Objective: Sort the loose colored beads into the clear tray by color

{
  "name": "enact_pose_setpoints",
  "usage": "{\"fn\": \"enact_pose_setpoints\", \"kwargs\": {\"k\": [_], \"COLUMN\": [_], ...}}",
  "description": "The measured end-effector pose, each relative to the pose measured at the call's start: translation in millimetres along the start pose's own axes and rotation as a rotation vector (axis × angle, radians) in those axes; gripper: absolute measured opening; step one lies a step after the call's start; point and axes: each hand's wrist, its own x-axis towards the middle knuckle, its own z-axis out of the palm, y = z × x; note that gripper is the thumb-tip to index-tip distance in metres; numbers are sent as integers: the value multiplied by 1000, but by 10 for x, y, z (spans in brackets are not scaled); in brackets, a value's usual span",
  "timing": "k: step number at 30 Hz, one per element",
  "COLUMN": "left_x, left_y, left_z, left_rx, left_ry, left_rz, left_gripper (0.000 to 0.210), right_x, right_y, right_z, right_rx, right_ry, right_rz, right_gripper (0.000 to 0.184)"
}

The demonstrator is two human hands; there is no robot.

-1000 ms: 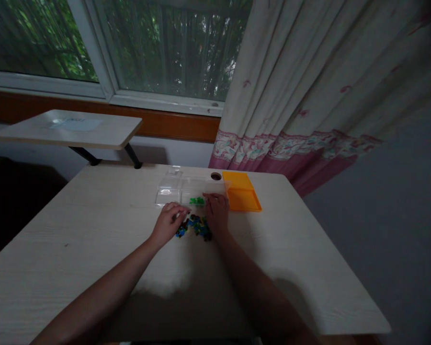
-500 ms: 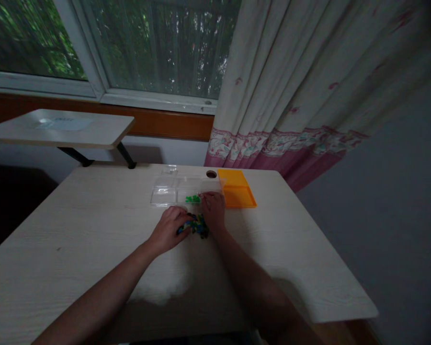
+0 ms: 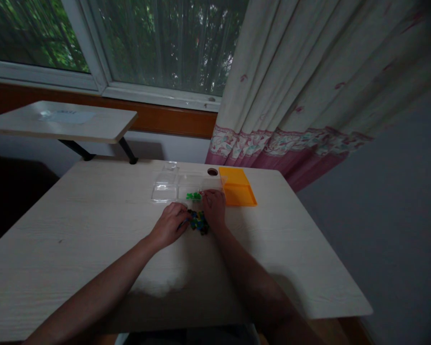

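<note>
A small heap of mixed blue, green, yellow and dark plastic pieces [image 3: 200,223] lies on the table between my hands. My left hand [image 3: 170,223] rests at the heap's left side, thumb and fingers curved apart, with a bit of blue showing between them. Over the near right part of a clear compartment box [image 3: 165,192] is my right hand [image 3: 214,205], its fingers drawn together at the tips. Whatever they pinch is too small to make out. Bright green pieces [image 3: 193,196] lie in a near compartment, just left of those fingertips.
An orange tray [image 3: 239,191] sits right of the clear box. Behind them is a round hole [image 3: 212,172] in the table [image 3: 93,249]. A raised shelf [image 3: 89,127] stands at the back left; a curtain [image 3: 273,115] hangs behind the table.
The view has shifted slightly. My left hand covers a little less of the heap's left side, and fewer blue pieces show by its thumb. The right hand stays at the box.
</note>
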Motion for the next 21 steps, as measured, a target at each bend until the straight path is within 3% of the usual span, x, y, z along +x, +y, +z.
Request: {"fn": "enact_pose_setpoints", "kwargs": {"k": [14,21], "left_x": [11,2], "left_y": [-7,-1], "left_z": [-5,-8], "left_rx": [27,39], "left_ry": [-11,1], "left_rz": [-17,-43], "left_gripper": [10,18], "right_x": [-11,-3], "right_y": [32,35], "right_z": [29,26], "right_rx": [14,16], "right_ry": [28,15], "right_rz": [-10,-1], "right_gripper": [20,20]}}
